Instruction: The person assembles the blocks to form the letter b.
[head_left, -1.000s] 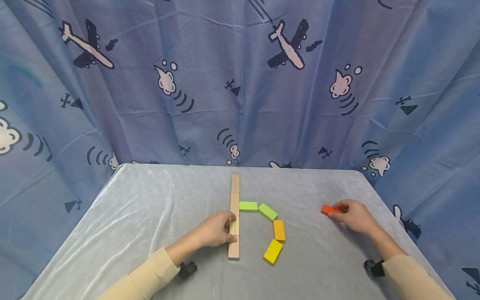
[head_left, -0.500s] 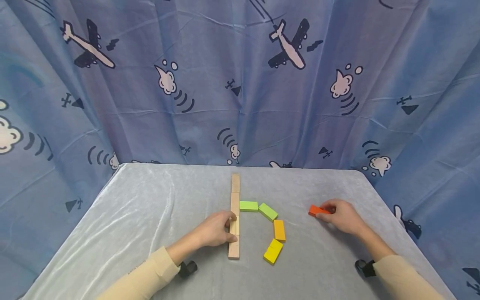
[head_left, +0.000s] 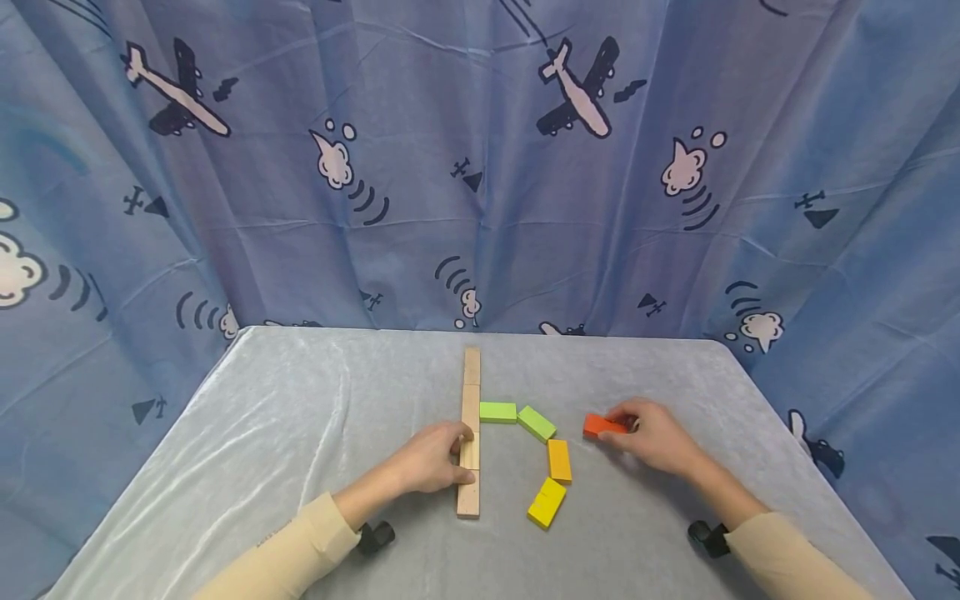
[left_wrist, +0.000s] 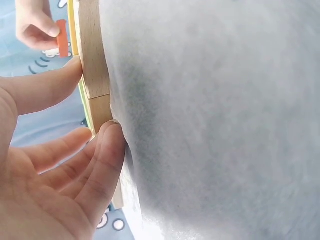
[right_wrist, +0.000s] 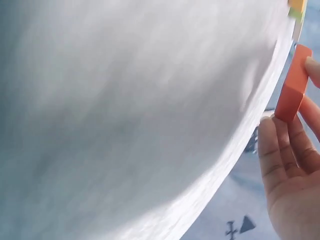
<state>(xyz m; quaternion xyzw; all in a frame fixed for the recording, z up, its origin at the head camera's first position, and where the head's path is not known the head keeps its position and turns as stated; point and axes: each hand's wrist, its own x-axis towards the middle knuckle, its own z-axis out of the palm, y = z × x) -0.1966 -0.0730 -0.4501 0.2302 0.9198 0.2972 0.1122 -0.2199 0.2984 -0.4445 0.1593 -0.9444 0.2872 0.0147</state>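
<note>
My right hand (head_left: 657,435) pinches an orange-red block (head_left: 604,427) between thumb and fingers, to the right of a curve of coloured blocks; the block appears tilted in the right wrist view (right_wrist: 294,84). My left hand (head_left: 433,458) rests at the left side of a straight row of plain wooden blocks (head_left: 470,404), its thumb and fingertips spread along it. In the left wrist view the thumb touches one wooden block (left_wrist: 93,50), and a fingertip lies by the side of another.
From the wooden row curve two green blocks (head_left: 498,412), an orange-yellow block (head_left: 558,461) and a yellow block (head_left: 547,503). All lie on a table with a pale grey cloth (head_left: 315,417). A blue patterned curtain (head_left: 405,167) hangs behind.
My right hand has moved left across the table with the orange-red block, closer to the coloured curve. The left hand and the laid blocks have stayed in place.
</note>
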